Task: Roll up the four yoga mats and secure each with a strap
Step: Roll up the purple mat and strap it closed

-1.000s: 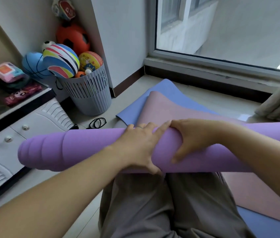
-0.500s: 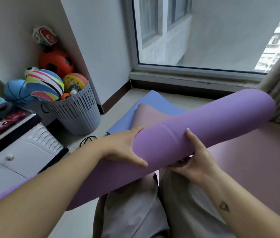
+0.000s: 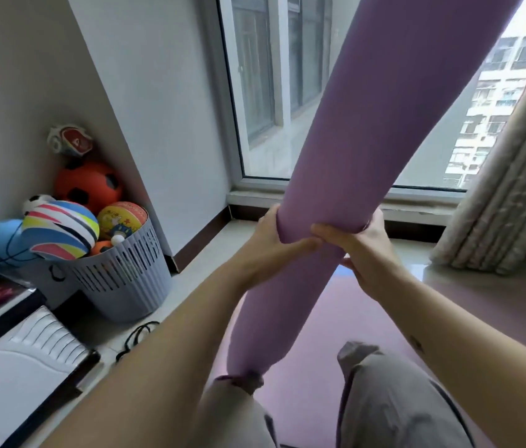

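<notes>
A rolled purple yoga mat (image 3: pixel 381 130) stands almost upright, leaning right, its lower end resting by my left knee. My left hand (image 3: pixel 274 240) grips it around the middle from the left, thumb across the front. My right hand (image 3: pixel 361 250) grips it from the right at the same height, fingers wrapped behind. Under my legs a pink mat (image 3: pixel 336 321) lies flat on the floor, with a sliver of a blue mat (image 3: pixel 341 270) showing beneath it. Black straps (image 3: pixel 137 336) lie on the floor left of the mats.
A grey slatted basket (image 3: pixel 122 279) full of balls stands in the left corner. A white drawer unit (image 3: pixel 19 360) sits at the lower left. The window (image 3: pixel 287 101) is straight ahead and a curtain (image 3: pixel 507 195) hangs at the right.
The purple roll has swung from lying across my lap to standing nearly upright. Both hands have shifted to clasp it around the middle, and my view has lifted toward the window.
</notes>
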